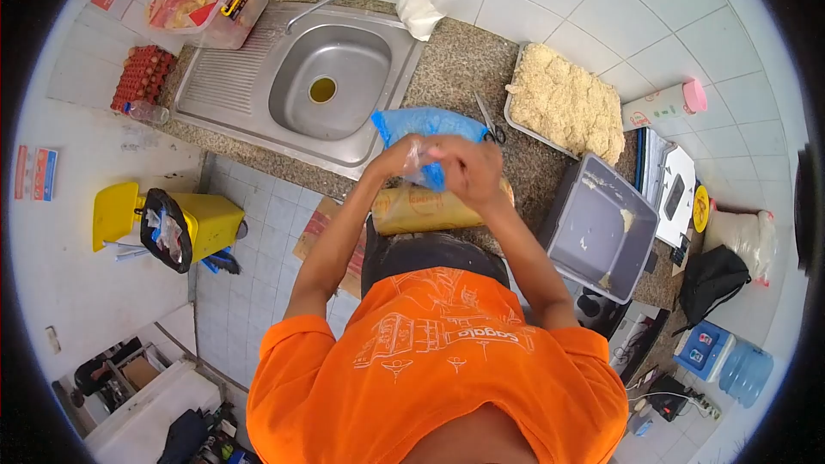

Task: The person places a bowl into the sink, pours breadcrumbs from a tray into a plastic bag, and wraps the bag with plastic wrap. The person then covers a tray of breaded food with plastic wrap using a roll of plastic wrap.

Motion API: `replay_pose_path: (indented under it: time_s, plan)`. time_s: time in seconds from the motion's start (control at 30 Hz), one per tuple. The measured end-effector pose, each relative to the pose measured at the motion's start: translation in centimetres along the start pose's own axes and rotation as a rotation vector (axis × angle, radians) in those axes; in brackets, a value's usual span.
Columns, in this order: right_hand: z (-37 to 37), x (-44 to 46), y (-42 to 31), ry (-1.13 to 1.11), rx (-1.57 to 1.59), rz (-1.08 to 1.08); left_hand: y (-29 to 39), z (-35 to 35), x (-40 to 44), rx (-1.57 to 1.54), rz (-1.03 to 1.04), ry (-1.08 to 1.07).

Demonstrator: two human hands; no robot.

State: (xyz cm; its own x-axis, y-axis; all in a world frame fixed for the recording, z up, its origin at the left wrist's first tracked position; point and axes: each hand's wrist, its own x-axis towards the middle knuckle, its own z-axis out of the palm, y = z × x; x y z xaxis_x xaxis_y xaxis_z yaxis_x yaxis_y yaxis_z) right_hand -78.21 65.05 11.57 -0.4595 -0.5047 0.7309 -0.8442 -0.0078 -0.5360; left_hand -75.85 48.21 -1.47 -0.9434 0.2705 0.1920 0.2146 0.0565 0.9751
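As a person in an orange T-shirt (438, 352) stands at a speckled stone counter (455, 60), both bare hands meet at the near end of a crumpled blue plastic bag (434, 121), which lies just beyond them, a blue tuft showing between them. The left hand (397, 160) is curled, glossy clear plastic (416, 155) at its fingers; the right hand (469, 174) has its fingers bent inward, blurred. What either grips cannot be told. A yellow cylindrical roll of film (430, 209) lies on the body side, dark-handled metal scissors (489, 118) beyond the right hand, near a rectangular tray of pale crumbly food (567, 103).
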Motion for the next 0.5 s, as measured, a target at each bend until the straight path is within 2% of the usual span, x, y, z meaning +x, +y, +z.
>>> replay_pose_path:
  time_s: [0.07, 0.1, 0.13, 0.17, 0.2, 0.27, 0.33, 0.4, 0.43, 0.5]
  plan:
    - [-0.3, 3.7, 0.1, 0.144, -0.013, -0.043, -1.4, 0.4, -0.1, 0.23, 0.023, 0.103]
    - [-0.1, 5.1, 0.8, 0.17, -0.035, -0.004, -1.2, 0.0, 0.0, 0.23, 0.022, 0.107]
    - [0.0, 6.4, 1.8, 0.196, -0.057, 0.034, -0.6, -0.6, 0.3, 0.195, -0.16, -0.054]
    - [0.0, 7.8, 2.8, 0.149, -0.086, 0.125, 0.0, -1.0, 0.5, 0.157, -0.344, -0.217]
    - [0.1, 9.1, 4.4, 0.102, -0.116, 0.216, 0.6, -1.2, 0.8, 0.156, -0.346, -0.215]
    - [2.3, 10.2, 11.9, 0.081, -0.055, 0.286, 1.7, -1.3, 1.2, 0.077, -0.416, -0.29]
    - [5.2, 8.2, 18.0, 0.065, 0.01, 0.35, 2.0, -1.5, 1.5, -0.012, -0.407, -0.306]
    - [8.0, 5.7, 22.5, -0.106, -0.017, 0.356, 2.1, -1.8, 2.0, -0.096, -0.397, -0.318]
    - [8.8, 4.8, 23.4, -0.107, -0.011, 0.354, 1.8, -1.9, 2.0, -0.183, -0.388, -0.338]
    - [10.4, 2.2, 23.9, -0.289, 0.13, 0.504, 1.0, -2.5, 2.2, -0.276, -0.392, -0.348]
